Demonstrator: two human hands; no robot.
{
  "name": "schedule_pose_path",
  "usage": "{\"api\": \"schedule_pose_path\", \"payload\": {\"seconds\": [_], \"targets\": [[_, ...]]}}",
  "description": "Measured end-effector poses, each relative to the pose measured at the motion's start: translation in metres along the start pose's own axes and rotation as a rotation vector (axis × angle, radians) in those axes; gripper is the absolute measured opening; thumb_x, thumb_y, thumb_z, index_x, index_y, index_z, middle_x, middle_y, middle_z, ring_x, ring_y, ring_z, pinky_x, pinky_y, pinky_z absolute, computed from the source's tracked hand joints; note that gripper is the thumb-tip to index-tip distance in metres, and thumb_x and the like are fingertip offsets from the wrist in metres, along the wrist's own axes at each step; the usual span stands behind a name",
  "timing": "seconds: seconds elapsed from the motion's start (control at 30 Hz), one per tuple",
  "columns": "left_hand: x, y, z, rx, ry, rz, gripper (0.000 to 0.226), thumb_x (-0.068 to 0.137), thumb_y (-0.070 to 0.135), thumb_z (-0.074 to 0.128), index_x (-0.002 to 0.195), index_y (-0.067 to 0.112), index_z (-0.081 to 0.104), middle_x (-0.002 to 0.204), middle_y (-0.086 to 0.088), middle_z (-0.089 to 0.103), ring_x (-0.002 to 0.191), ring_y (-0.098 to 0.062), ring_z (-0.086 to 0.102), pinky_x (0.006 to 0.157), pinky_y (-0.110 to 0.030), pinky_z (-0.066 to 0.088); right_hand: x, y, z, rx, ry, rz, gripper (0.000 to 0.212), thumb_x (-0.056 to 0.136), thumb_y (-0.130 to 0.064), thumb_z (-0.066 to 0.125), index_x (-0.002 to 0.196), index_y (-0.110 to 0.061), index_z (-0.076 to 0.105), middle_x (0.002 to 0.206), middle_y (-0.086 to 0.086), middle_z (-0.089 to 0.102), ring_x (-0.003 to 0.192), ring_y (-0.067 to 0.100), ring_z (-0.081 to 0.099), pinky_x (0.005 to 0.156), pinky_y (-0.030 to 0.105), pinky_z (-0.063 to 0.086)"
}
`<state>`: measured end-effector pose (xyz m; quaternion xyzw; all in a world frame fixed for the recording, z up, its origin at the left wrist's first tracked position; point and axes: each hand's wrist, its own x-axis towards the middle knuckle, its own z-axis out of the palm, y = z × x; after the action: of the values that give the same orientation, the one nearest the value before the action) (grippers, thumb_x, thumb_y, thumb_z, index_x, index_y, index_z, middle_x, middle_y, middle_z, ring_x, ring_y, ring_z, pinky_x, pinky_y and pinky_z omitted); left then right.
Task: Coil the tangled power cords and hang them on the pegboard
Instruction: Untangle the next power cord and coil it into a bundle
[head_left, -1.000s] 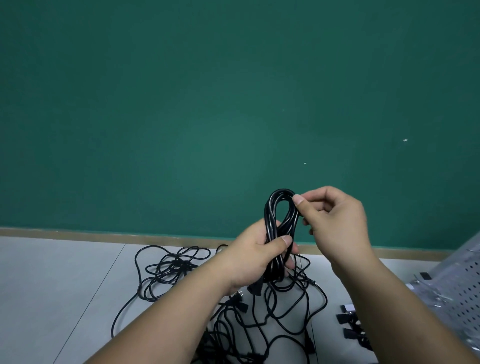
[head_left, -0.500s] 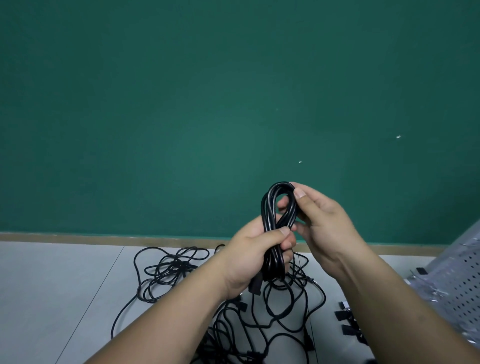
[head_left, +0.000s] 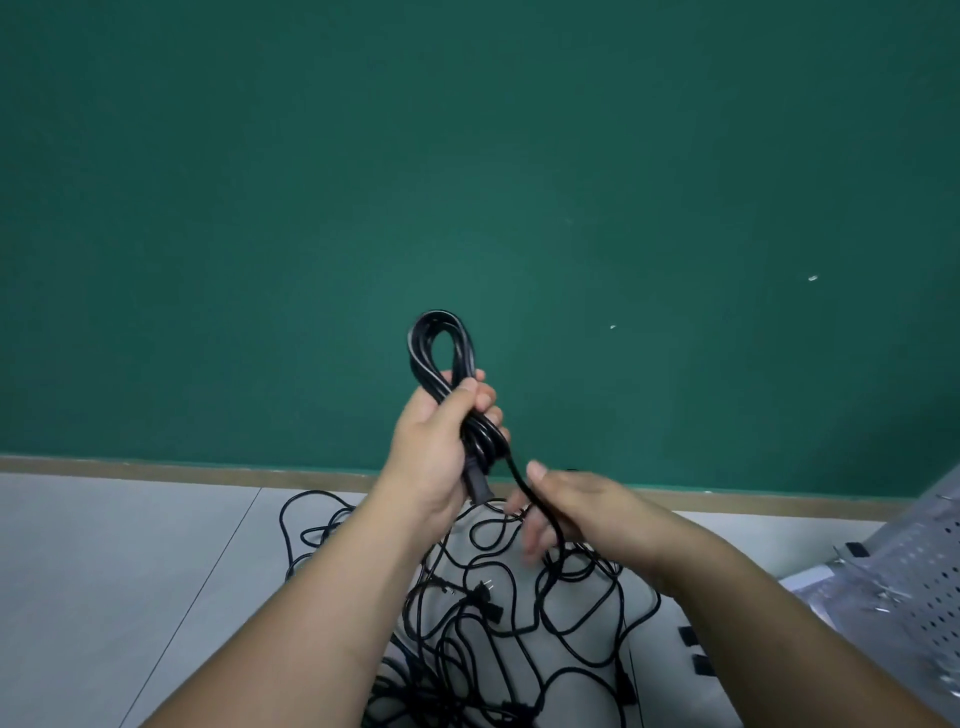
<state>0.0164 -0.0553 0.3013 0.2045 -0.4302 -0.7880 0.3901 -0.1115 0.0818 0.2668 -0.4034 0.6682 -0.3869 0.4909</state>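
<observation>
Left hand (head_left: 436, 447), centre of frame, clenched round the waist of the coil (head_left: 422, 361). The coil's loop stands above the fist against the green wall (head_left: 467, 156), and a connector (head_left: 478, 486) hangs out beneath the palm. Right hand (head_left: 576, 506), just below and to the right, pinches the free strand (head_left: 519, 475) between the thumb and the fingers. The lower fingers are blurred, so how they lie cannot be told. The strand runs from the coil down into the tangle (head_left: 493, 608), which spreads over the floor (head_left: 130, 571) in the lower centre.

Probable hazards:
- **Snagging:** the strand appears to pass through other cords' loops. A hard pull would likely tighten a knot or lift neighbouring cords with it.
- **Loosening:** the turns are held only by the left fist. Any easing of that grip while the strand is drawn up could let the loops spring open.
- **Twisting:** twist fed into each new turn may leave a figure-eight bundle that hangs badly.

The pegboard (head_left: 924, 571) lies at the right edge, well apart from the coil. Black strips (head_left: 691, 636) lie on the floor between it and the tangle.
</observation>
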Motion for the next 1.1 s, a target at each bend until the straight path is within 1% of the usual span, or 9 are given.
{"api": "schedule_pose_path", "payload": {"seconds": [0.13, 0.4, 0.5, 0.6, 0.67, 0.8, 0.9, 1.0, 1.1], "targets": [[0.024, 0.012, -0.033, 0.361, 0.198, 0.188, 0.007, 0.111, 0.013, 0.048, 0.107, 0.016, 0.053, 0.078, 0.005, 0.057, 0.068, -0.013, 0.049, 0.067, -0.032, 0.041, -0.008, 0.002, -0.012, -0.23, -0.056, 0.025, 0.028, 0.108, -0.041, 0.058, 0.098, -0.02, 0.075, 0.086, 0.009, 0.079, 0.082, 0.022, 0.073, 0.085, 0.033, 0.053], [0.039, 0.022, -0.056, 0.947, 0.36, 0.344, 0.008, 0.109, 0.022, 0.048, 0.116, 0.018, 0.05, 0.097, 0.001, 0.059, 0.086, -0.021, 0.056, 0.079, -0.037, 0.043, -0.052, -0.049, -0.041, 0.081, 0.027, -0.328, 0.013, 0.094, -0.015, 0.07, 0.094, -0.006, 0.079, 0.054, 0.006, 0.043, 0.048, 0.022, 0.044, 0.074, 0.037, 0.057], [0.034, 0.021, -0.053, 1.037, 0.255, 0.297, 0.011, 0.109, 0.02, 0.049, 0.12, 0.018, 0.052, 0.094, 0.005, 0.058, 0.085, -0.018, 0.055, 0.078, -0.034, 0.04, -0.059, -0.053, -0.043, 0.155, 0.199, -0.428, 0.022, 0.09, -0.028, 0.069, 0.095, -0.011, 0.082, 0.056, 0.005, 0.035, 0.051, 0.021, 0.032, 0.057, 0.033, 0.039], [0.021, 0.004, -0.036, 1.097, 0.012, 0.176, 0.015, 0.109, 0.02, 0.052, 0.123, 0.023, 0.055, 0.1, 0.011, 0.061, 0.095, -0.012, 0.058, 0.086, -0.032, 0.042, -0.05, -0.05, -0.036, 0.077, 0.409, -0.519, 0.02, 0.101, -0.033, 0.064, 0.103, -0.024, 0.082, 0.065, 0.004, 0.039, 0.06, 0.031, 0.03, 0.057, 0.043, 0.03], [0.01, -0.009, -0.021, 1.026, -0.13, 0.082, 0.013, 0.107, 0.021, 0.055, 0.113, 0.032, 0.058, 0.098, 0.015, 0.062, 0.095, -0.008, 0.057, 0.09, -0.033, 0.043, -0.04, -0.044, -0.033, -0.011, 0.563, -0.534, 0.02, 0.107, -0.029, 0.06, 0.105, -0.029, 0.08, 0.06, -0.012, 0.045, 0.057, 0.022, 0.033, 0.056, 0.033, 0.031], [-0.009, -0.025, 0.007, 0.712, -0.209, -0.123, 0.019, 0.087, 0.037, 0.052, 0.099, 0.024, 0.058, 0.077, 0.008, 0.057, 0.074, -0.019, 0.047, 0.069, -0.035, 0.038, -0.026, -0.033, -0.033, -0.092, 0.79, -0.472, 0.019, 0.107, -0.033, 0.06, 0.102, -0.037, 0.077, 0.057, -0.014, 0.044, 0.056, 0.016, 0.034, 0.056, 0.032, 0.031], [-0.014, -0.026, 0.016, 0.544, -0.201, -0.237, 0.039, 0.089, 0.052, 0.05, 0.105, 0.018, 0.062, 0.076, 0.004, 0.056, 0.068, -0.019, 0.043, 0.06, -0.034, 0.033, -0.024, -0.033, -0.03, -0.115, 0.816, -0.473, 0.018, 0.108, -0.034, 0.06, 0.103, -0.038, 0.076, 0.059, -0.013, 0.049, 0.056, 0.018, 0.039, 0.057, 0.034, 0.036], [-0.017, -0.025, 0.017, 0.716, -0.283, -0.121, 0.043, 0.098, 0.07, 0.056, 0.114, 0.032, 0.065, 0.09, 0.023, 0.068, 0.081, 0.001, 0.062, 0.075, -0.023, 0.047, -0.031, -0.04, -0.025, -0.159, 0.714, -0.558, 0.019, 0.109, -0.028, 0.058, 0.111, -0.032, 0.076, 0.076, -0.024, 0.067, 0.066, 0.006, 0.058, 0.066, 0.024, 0.045], [-0.016, -0.033, 0.017, 0.832, -0.332, -0.008, 0.019, 0.1, 0.038, 0.072, 0.108, 0.024, 0.063, 0.084, 0.023, 0.063, 0.079, 0.005, 0.058, 0.079, -0.019, 0.047, -0.03, -0.042, -0.022, -0.225, 0.703, -0.583, 0.019, 0.109, -0.024, 0.058, 0.113, -0.032, 0.076, 0.1, -0.023, 0.075, 0.095, 0.001, 0.068, 0.081, 0.013, 0.047]]}}
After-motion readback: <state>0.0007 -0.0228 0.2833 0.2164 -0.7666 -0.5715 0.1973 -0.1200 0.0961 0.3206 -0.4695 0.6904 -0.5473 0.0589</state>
